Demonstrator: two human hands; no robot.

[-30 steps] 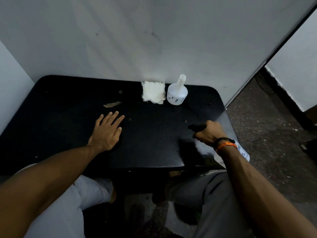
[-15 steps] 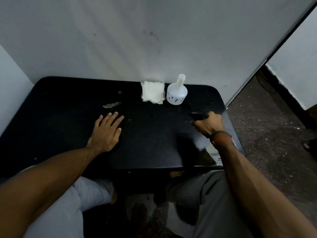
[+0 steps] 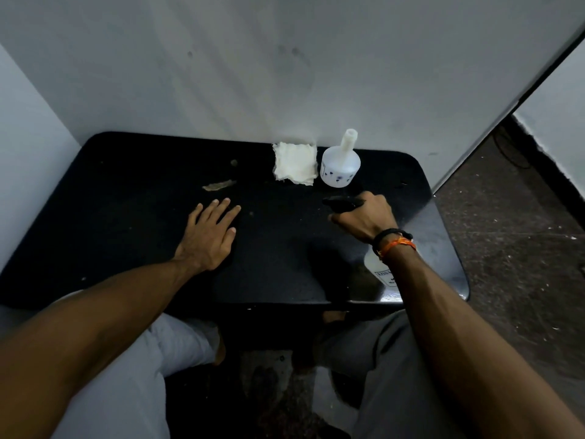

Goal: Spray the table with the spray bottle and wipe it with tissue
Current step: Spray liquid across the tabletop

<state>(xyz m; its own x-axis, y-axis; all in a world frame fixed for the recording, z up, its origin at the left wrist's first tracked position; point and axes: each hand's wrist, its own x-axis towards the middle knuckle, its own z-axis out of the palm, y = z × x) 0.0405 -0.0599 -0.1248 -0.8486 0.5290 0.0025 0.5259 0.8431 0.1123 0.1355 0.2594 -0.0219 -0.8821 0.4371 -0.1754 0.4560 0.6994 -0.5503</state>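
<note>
Over the black worktop (image 3: pixel 126 217) the right hand (image 3: pixel 364 220) grips the spray bottle (image 3: pixel 378 267), black nozzle aimed left toward the flat, open left hand (image 3: pixel 207 236), while the tissue (image 3: pixel 294 167) lies beyond, nearer the right.

black table (image 3: pixel 126 223) | on it: folded tissue (image 3: pixel 295 167), white flask (image 3: pixel 340 166), scrap (image 3: pixel 218 185)

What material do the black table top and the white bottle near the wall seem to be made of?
Table top: probably lacquered wood or laminate; its right edge reflects light glossily. White bottle: seemingly translucent matte plastic, softly glowing, with small dark printed marks.
</note>
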